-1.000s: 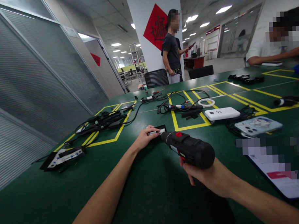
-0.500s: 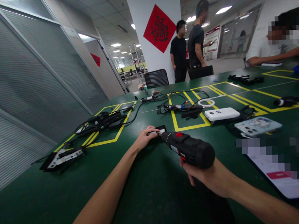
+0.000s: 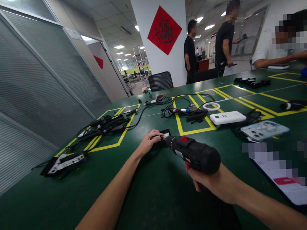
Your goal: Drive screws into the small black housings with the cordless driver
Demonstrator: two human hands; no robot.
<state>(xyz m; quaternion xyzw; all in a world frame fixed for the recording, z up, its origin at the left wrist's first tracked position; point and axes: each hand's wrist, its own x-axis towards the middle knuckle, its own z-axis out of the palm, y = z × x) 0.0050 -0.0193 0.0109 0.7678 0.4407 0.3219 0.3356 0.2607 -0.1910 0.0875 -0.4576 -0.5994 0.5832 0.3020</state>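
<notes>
My right hand (image 3: pixel 208 182) is wrapped round the handle of a black cordless drill (image 3: pixel 195 153) with red accents. The drill lies level, its chuck pointing away and to the left. Its tip meets a small black part with a pale metal piece (image 3: pixel 165 135) on the green table (image 3: pixel 146 195). From the left, my left hand (image 3: pixel 149 142) grips that black part (image 3: pixel 166 131), fingers over its top and thumb close to the drill's tip. The exact contact of bit and part is too small to make out.
Bundled black cables (image 3: pixel 106 125) lie at left, near a black-and-white piece (image 3: pixel 63 164). Beyond my hands are more cables and tools (image 3: pixel 186 110). At right sit a white power bank (image 3: pixel 227 117), a phone (image 3: pixel 264 128) and a tablet (image 3: pixel 289 180). People are across the table.
Both hands and the drill stay almost in place. In the background, the two standing people have shifted to the right.
</notes>
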